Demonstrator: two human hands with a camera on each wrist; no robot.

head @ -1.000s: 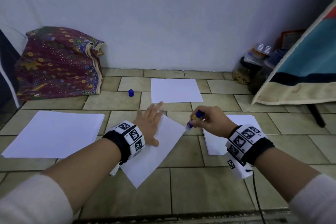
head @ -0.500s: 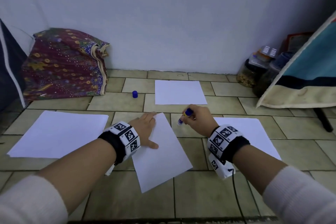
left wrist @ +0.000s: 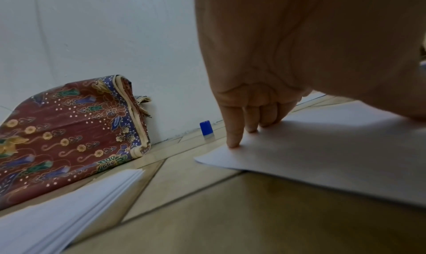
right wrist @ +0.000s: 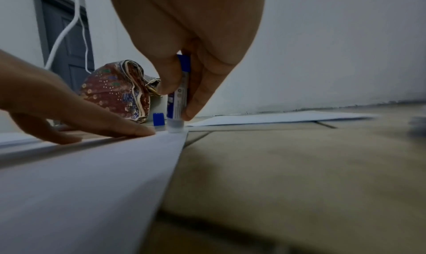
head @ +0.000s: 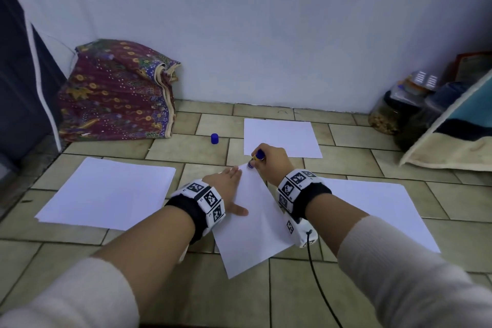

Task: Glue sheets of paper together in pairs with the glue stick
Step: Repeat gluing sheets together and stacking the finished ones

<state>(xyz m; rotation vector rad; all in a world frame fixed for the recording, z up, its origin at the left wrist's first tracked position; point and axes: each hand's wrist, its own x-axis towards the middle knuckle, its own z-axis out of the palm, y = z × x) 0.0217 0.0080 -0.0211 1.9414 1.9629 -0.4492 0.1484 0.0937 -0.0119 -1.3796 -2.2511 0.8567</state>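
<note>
A white sheet of paper (head: 253, 224) lies slanted on the tiled floor in front of me. My left hand (head: 226, 186) rests flat on it with straight fingers (left wrist: 234, 137) pressing near its far edge. My right hand (head: 271, 161) pinches a blue and white glue stick (right wrist: 178, 101), held nearly upright. Its uncapped tip (right wrist: 175, 127) touches the sheet's far corner, just beyond my left fingertips (right wrist: 140, 131). The stick's blue cap (head: 214, 138) stands on the floor farther back.
A stack of white paper (head: 106, 192) lies at the left, another sheet (head: 378, 210) under my right forearm, and one sheet (head: 279, 137) near the wall. A patterned fabric bundle (head: 117, 93) sits at back left; jars (head: 386, 114) and a blanket (head: 452, 136) at right.
My right hand has carried the glue stick left and away from me, from the sheet's right corner up to its far corner. The left hand stays pressed on the sheet, which has turned a little.
</note>
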